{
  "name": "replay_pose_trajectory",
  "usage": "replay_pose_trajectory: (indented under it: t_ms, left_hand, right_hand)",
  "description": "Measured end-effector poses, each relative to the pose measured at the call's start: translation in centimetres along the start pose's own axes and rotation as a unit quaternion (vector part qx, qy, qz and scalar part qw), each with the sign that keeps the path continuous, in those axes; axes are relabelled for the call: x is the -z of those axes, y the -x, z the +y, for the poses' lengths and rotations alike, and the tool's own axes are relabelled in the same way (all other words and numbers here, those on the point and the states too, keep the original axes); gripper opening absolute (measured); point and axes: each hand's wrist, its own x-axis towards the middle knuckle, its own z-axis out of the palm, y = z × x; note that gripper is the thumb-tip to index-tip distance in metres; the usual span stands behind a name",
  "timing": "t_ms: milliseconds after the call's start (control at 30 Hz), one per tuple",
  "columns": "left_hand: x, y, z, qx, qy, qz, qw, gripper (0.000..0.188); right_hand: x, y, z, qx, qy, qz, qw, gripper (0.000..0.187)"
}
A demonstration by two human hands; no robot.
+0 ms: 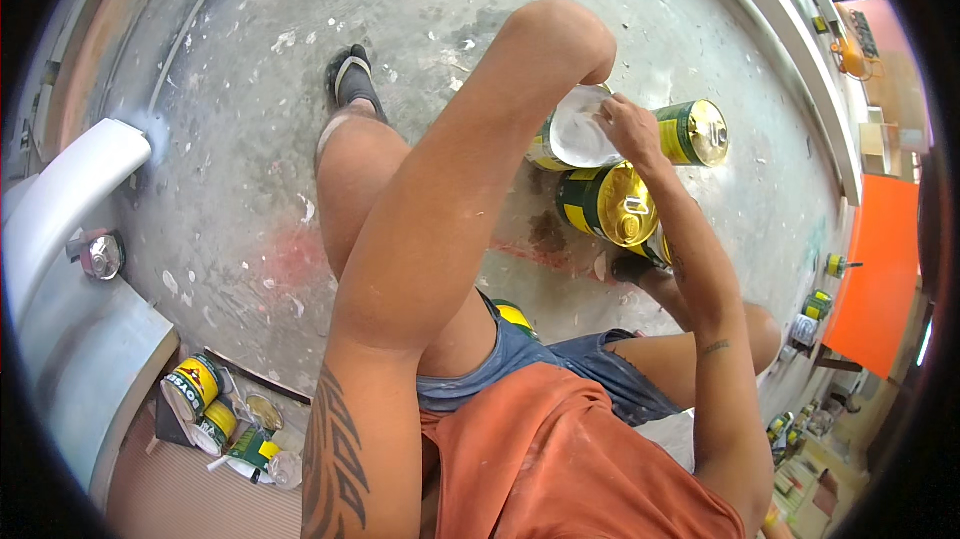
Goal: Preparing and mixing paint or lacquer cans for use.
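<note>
Speckled floor (230, 119) surrounds our open can (578, 134); our right hand (630, 127) meets its right rim, left hand (588, 44) its far side; we cannot tell either grip.

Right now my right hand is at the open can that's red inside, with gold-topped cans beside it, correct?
Not quite: the open can is white inside, not red, as the head view shows. Your right hand is at it, with gold-topped cans beside it.

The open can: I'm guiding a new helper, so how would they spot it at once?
On the grey floor, find the cluster of green-and-yellow cans by the person's right hand. The open can is the one right at that hand. Its wide mouth shows white inside, while its neighbours have shiny gold tops.
</note>
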Motion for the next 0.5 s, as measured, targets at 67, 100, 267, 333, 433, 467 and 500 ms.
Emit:
replay_pose_trajectory:
  t_ms: [67, 100, 267, 333, 433, 467, 500]
  left_hand:
    - [0.0, -0.3, 0.2, 0.003, 0.011, -0.01, 1.0, 0.046]
    - [0.0, -0.4, 0.2, 0.006, 0.023, -0.02, 1.0, 0.046]
    - [0.0, -0.2, -0.2, 0.0, 0.022, -0.014, 1.0, 0.046]
    - [0.2, 0.0, -0.2, 0.001, 0.027, -0.016, 0.999, 0.046]
    - [0.2, -0.1, -0.5, -0.007, -0.001, -0.01, 1.0, 0.047]
    - [0.0, -0.2, -0.5, -0.004, 0.003, -0.007, 1.0, 0.048]
    - [-0.1, -0.2, -0.5, -0.001, 0.007, -0.005, 1.0, 0.048]
  right_hand:
    - [-0.5, 0.2, -0.5, 0.04, -0.089, 0.022, 0.995, 0.026]
    - [-0.3, 0.0, -0.3, 0.039, -0.089, 0.023, 0.995, 0.026]
    - [1.8, -0.9, 0.3, -0.041, 0.047, -0.202, 0.977, 0.026]
    - [1.5, -0.7, -0.2, -0.035, 0.044, -0.108, 0.993, 0.026]
    - [0.4, -0.4, -1.1, 0.0, -0.016, 0.006, 1.0, 0.026]
    - [0.1, -0.2, -1.2, 0.024, -0.073, 0.025, 0.997, 0.027]
    - [0.0, -0.1, -1.0, 0.021, -0.074, 0.027, 0.997, 0.027]
